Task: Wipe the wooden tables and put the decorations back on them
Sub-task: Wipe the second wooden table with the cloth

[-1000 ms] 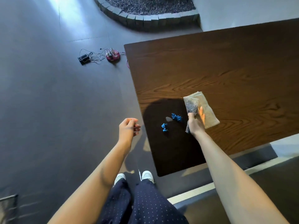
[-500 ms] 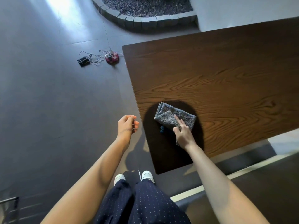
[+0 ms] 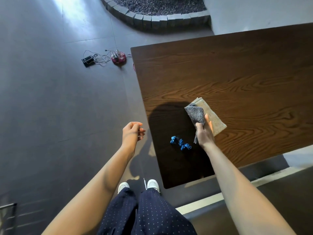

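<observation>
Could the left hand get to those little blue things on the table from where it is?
Probably yes. The left hand hangs free beside the table edge, holding nothing, and bare wood lies between it and the blue pieces. The right hand with the cloth is off to the side.

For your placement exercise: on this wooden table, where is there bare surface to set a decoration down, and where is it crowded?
Bare wood runs across the table from its far edge down to the cloth, and along its right side. It is crowded at the near left: the right hand grips the cloth, with small blue pieces just left of it.
</observation>
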Demonstrator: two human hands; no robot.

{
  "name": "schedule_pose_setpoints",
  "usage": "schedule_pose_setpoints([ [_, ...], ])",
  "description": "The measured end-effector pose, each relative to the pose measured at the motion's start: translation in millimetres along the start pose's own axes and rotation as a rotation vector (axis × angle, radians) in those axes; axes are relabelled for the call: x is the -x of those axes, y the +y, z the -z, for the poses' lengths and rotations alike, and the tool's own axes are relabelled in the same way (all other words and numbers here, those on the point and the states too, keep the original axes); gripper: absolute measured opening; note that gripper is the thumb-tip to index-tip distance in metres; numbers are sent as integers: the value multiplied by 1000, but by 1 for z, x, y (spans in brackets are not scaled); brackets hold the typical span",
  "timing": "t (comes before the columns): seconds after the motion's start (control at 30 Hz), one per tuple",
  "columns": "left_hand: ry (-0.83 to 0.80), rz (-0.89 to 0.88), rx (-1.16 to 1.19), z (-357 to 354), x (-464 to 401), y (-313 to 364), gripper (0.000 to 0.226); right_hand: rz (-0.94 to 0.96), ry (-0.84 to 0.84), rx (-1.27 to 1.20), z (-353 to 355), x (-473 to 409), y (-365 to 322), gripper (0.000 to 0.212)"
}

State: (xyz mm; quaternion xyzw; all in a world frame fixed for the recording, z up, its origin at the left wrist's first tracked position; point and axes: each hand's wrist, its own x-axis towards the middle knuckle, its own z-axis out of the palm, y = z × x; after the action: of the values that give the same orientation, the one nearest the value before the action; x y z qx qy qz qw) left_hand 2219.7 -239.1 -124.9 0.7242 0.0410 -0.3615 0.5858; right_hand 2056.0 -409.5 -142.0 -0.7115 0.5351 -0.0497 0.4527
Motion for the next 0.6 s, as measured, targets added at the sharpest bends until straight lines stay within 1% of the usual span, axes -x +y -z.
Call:
schedule_pose_setpoints([
  [0.1, 10, 13, 21, 4, -1, -6, 22, 16, 3, -27, 5, -1, 16, 65],
  [0.13, 15, 16, 28, 6, 0, -9, 22, 17, 16, -49, 3, 3, 21, 65],
  [0.23, 36, 33, 64, 13, -1, -15, 25, -1, 83, -78, -14, 27, 23, 74],
  [0.37, 45, 75, 119, 14, 0, -22, 26, 24, 197, 82, -50, 58, 15, 73],
  [0.43, 37, 91, 163, 14, 1, -25, 27, -1, 272, 140, -69, 69, 9, 74],
  [0.6, 16, 122, 300, 20, -4, -30, 26, -110, 339, 70, -99, 74, -11, 81],
])
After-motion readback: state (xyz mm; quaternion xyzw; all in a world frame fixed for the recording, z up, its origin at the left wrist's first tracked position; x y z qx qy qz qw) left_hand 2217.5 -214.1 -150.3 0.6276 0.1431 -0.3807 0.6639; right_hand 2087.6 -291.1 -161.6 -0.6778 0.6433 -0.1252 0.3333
